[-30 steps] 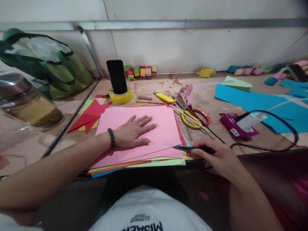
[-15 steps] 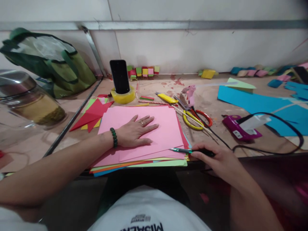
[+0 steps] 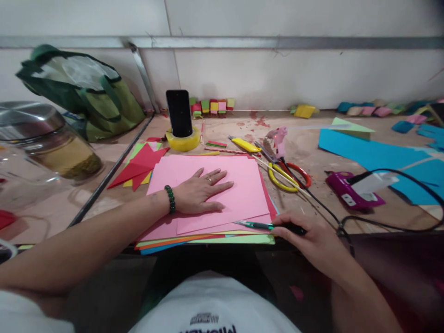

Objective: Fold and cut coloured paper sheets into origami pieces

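My left hand (image 3: 203, 192) lies flat with fingers spread on a pink paper sheet (image 3: 243, 180), the top of a stack of coloured paper. A green bead bracelet (image 3: 169, 199) is on that wrist and a ring on one finger. In my right hand (image 3: 305, 231) is a slim green-and-black craft knife (image 3: 255, 225), held between thumb and fingers. Its silver tip points left, over the near right part of the stack, close to the slanted near edge of the top sheet. Whether the tip touches paper I cannot tell.
Beyond the stack lie scissors (image 3: 282, 178), a yellow cutter (image 3: 245, 144), a pink glue gun (image 3: 280, 143) and a phone (image 3: 179, 113) standing in a tape roll (image 3: 183, 140). At right sits a purple power strip (image 3: 354, 190) with a black cable. A glass jar (image 3: 65, 155) stands left.
My right hand has moved the craft knife left across the near part of the pink sheets. My left hand stays pressed on the paper. The whole view has shifted slightly.
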{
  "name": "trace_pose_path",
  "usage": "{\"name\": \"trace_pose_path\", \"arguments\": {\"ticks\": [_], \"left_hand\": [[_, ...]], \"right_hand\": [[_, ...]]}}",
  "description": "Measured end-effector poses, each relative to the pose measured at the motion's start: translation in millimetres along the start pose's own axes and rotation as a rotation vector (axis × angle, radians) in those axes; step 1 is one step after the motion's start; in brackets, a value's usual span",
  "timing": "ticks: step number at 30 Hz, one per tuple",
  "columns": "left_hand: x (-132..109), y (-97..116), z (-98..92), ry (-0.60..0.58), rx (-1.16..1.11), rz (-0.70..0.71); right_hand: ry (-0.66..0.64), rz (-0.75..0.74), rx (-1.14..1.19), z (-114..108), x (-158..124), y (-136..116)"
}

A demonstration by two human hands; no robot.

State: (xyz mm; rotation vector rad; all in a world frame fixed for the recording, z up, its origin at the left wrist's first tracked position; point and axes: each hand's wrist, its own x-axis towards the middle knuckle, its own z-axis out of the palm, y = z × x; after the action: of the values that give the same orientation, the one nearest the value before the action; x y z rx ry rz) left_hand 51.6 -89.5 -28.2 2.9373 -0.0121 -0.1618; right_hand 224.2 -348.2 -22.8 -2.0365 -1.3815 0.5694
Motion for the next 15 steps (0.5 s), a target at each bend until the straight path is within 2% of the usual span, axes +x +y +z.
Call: {"name": "trace_pose_path", "arguments": {"ticks": [11,15], "left_hand": [[3.3,2.1,1.2,0.032,-0.022,-0.011],[4.4,3.7,-5.4,0.034,-0.027,-0.015]], "right_hand": [[0.030,-0.025,-0.019,1.7,0.3,-1.7],[0.053,-0.041,-0.049,-3.8,0.2,2.9]]}}
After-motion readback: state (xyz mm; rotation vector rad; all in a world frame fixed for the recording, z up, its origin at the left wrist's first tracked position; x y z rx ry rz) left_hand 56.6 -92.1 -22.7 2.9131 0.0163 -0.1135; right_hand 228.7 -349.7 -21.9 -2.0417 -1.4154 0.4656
